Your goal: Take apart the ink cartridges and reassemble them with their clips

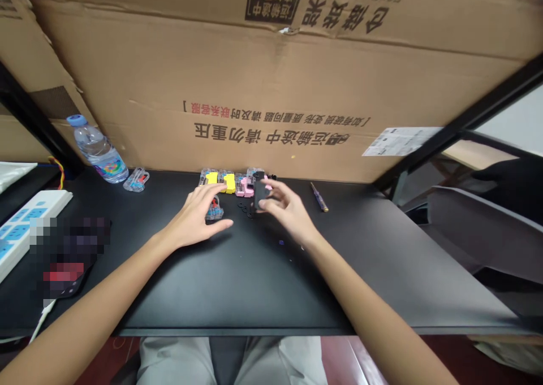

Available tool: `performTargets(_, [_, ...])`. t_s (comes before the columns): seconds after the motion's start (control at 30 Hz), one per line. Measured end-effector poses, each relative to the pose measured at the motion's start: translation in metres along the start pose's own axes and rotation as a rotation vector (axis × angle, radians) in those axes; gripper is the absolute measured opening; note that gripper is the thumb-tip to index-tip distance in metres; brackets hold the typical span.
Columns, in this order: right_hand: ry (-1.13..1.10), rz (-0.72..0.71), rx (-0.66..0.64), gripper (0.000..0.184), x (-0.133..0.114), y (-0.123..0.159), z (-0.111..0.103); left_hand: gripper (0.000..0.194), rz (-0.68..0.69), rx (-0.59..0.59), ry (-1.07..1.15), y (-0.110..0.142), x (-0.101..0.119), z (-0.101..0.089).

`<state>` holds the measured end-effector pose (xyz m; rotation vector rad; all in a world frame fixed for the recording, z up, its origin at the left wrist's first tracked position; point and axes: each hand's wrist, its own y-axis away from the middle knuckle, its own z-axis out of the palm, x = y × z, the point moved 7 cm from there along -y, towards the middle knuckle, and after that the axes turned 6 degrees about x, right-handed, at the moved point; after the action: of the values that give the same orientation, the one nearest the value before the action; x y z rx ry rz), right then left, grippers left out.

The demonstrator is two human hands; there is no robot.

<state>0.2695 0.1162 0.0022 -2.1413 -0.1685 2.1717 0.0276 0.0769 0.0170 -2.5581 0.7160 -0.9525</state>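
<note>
My right hand pinches a small black rectangular piece between thumb and fingers, held above the table and blurred. My left hand has thumb and fingers spread. Beneath its fingers, partly covered, lies a clear plastic piece with blue and red parts; whether the hand touches it I cannot tell. Just behind the hands stands a row of small clear-cased pieces, some with yellow parts, others with pink parts. Several small black rings lie between my hands.
A screwdriver rests at the right. Tiny bits, one a purple piece, lie nearer me. Leftward are another clear piece, a water bottle, a power strip and a blurred phone. A cardboard panel closes the back.
</note>
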Motion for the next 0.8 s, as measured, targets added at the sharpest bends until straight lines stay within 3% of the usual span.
performTargets(0.1, [0.018,0.07,-0.197,0.053,0.009,0.02,0.038,0.085,0.042,-0.022,0.06,0.002,0.012,0.005])
performTargets(0.23, [0.016,0.092,-0.308,0.055,0.019,0.03,0.054,0.071,0.079,-0.017,0.077,0.003,0.014,0.008])
performTargets(0.33, [0.143,-0.033,-0.263,0.049,0.014,0.024,0.043,0.072,0.087,-0.012,0.04,0.002,0.012,0.006])
performTargets(0.47, [0.532,-0.376,-0.094,0.028,-0.005,0.012,0.016,0.071,0.111,-0.078,-0.035,0.001,0.012,0.008])
performTargets(0.57, [0.694,-0.462,-0.163,0.024,0.002,0.007,0.01,0.066,0.134,-0.127,-0.062,0.003,0.013,0.013])
performTargets(0.8, [0.838,-0.526,-0.348,0.024,0.018,0.011,0.018,0.065,0.104,-0.129,-0.059,0.003,0.007,0.015])
